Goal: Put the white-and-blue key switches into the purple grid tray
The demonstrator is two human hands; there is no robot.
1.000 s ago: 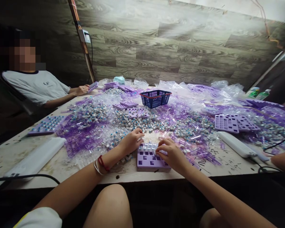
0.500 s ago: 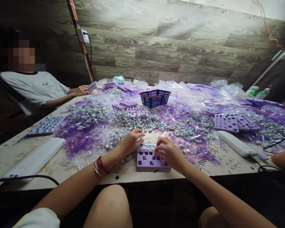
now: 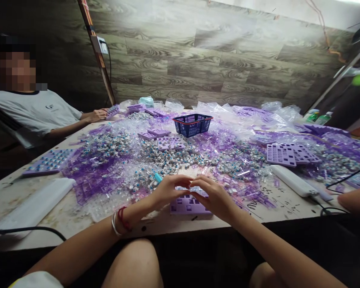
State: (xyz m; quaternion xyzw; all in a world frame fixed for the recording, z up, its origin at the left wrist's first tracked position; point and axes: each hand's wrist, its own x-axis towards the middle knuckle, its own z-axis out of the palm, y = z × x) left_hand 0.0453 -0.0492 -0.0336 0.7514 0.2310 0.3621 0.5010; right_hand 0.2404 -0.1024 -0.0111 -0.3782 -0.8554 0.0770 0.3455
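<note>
A purple tray with square holes [image 3: 190, 206] lies at the table's front edge, with clear plastic pieces along its far part. Above it my left hand [image 3: 169, 190] reaches in from the left, fingers and thumb curved inward. My right hand [image 3: 217, 196] comes from the other side, and the fingertips of both hands meet over the tray. Whatever lies between them is too small or hidden to make out. A teal stick-like thing [image 3: 158, 177] sticks out behind my left hand; I cannot tell whether the hand holds it.
Heaps of small white-and-blue parts [image 3: 163, 158] and purple clear plastic pieces [image 3: 90, 176] cover the table. Beyond stands a dark basket [image 3: 193, 126]. White lamp-like bars lie left [image 3: 33, 208] and right [image 3: 294, 180]. A co-worker [image 3: 45, 116] sits left, holding a purple tray; another person's arm [image 3: 355, 201] shows right.
My left hand has moved right and inward until its fingertips meet my right hand's over the tray. The teal thing has come into view. The camera view has shifted slightly.
</note>
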